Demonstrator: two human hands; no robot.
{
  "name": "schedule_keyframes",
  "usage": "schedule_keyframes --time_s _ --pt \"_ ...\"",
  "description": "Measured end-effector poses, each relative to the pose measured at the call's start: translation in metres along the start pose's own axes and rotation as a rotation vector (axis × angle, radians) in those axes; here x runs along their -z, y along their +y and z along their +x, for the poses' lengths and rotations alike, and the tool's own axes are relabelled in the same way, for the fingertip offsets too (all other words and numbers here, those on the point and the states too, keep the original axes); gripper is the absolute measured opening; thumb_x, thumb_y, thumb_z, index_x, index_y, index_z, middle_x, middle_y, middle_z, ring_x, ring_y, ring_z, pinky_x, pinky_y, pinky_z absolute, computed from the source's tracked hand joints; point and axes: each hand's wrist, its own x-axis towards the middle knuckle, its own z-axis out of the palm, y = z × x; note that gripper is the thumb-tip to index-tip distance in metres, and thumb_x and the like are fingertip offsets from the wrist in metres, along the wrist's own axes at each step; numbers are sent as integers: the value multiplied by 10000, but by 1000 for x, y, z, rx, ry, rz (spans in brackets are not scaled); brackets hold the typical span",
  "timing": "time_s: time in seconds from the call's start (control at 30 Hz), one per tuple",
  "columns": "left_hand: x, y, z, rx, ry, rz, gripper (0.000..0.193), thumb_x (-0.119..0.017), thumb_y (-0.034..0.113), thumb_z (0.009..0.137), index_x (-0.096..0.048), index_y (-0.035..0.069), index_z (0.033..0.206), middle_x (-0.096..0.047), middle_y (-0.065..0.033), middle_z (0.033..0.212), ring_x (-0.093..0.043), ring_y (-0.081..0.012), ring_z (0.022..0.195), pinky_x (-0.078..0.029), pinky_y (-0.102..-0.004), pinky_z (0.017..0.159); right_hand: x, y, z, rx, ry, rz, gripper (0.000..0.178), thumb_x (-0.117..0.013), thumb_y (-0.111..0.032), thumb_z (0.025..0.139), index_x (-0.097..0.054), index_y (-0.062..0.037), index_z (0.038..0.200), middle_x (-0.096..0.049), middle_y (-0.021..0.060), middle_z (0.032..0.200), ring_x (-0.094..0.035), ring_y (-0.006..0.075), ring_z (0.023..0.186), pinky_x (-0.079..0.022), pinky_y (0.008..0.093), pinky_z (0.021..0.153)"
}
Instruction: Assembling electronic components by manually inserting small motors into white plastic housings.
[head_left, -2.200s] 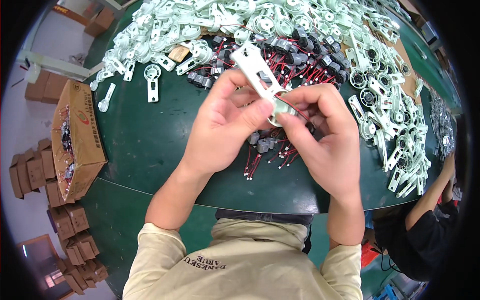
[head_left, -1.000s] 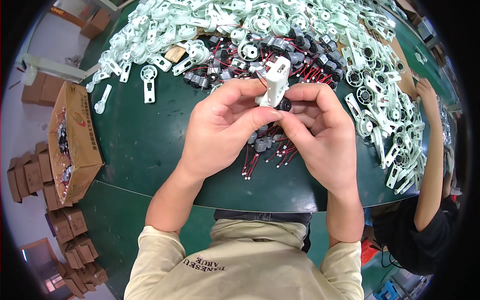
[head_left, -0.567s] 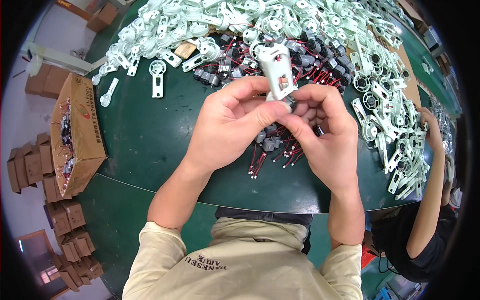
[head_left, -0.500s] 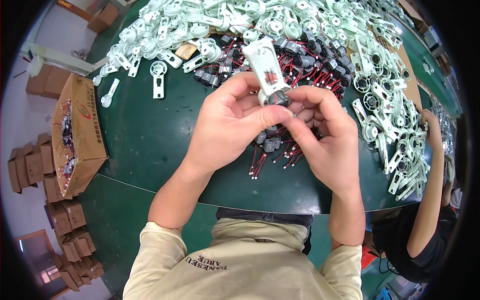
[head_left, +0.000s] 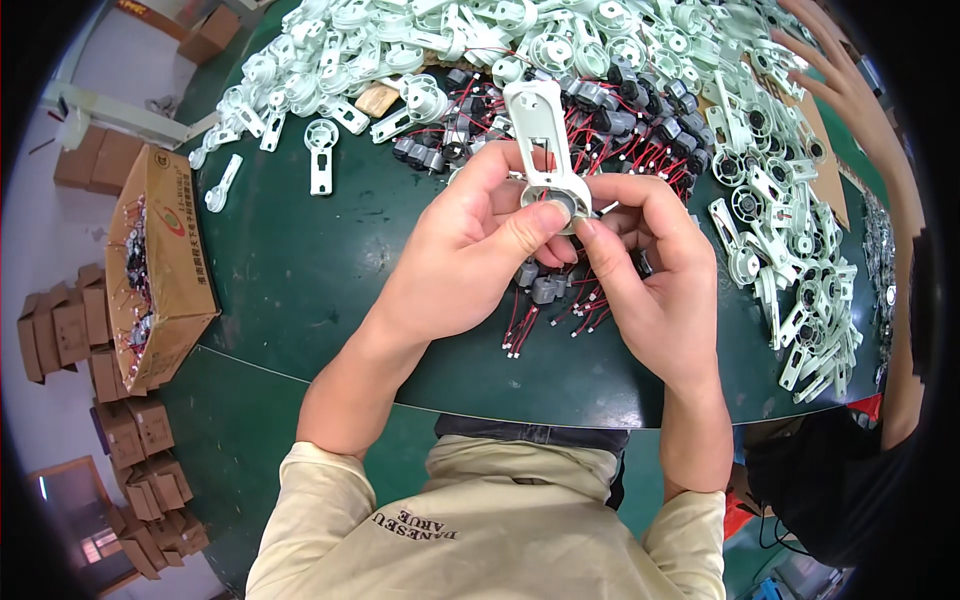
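In front of me, both hands are closed on one pale green plastic housing, a slotted handle with a round cup at its lower end. Its handle points up and away. My left hand grips the cup from the left, the thumb pressing over its opening. On the other side, my right hand pinches the cup's rim between thumb and fingers. Something grey and round shows inside the cup, partly covered by my thumbs. Beneath and beyond my hands lie small grey motors with red wires and white plugs.
A big heap of pale green housings covers the table's far side. More housings, some with dark round parts, lie at right. A single housing, a wooden block and a cardboard box are leftward. A co-worker's arm reaches in at right.
The housing has turned in my hands, so its cup now faces me more and its handle stands straighter. The co-worker's arm has swung up toward the far right.
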Motion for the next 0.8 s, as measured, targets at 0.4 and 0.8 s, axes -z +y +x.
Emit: schedule_keyframes --time_s 0.4,0.8 --pt "-17 -1 1 33 79 -83 334 -513 11 940 -428 -19 1261 -610 -145 1145 -624 -177 1012 -535 -295 840 3 -2 1 -294 56 466 216 -594 -51 902 -558 -3 1109 -589 18 929 -528 52 781 -459 191 640" --pt "-35 -20 -2 -178 171 242 334 -560 -54 884 -507 -18 1212 -642 -117 1098 -627 -157 1029 -526 -279 870 -1 -3 1 -416 102 570 204 -574 -67 887 -496 -35 1072 -540 5 931 -489 30 755 -405 186 602"
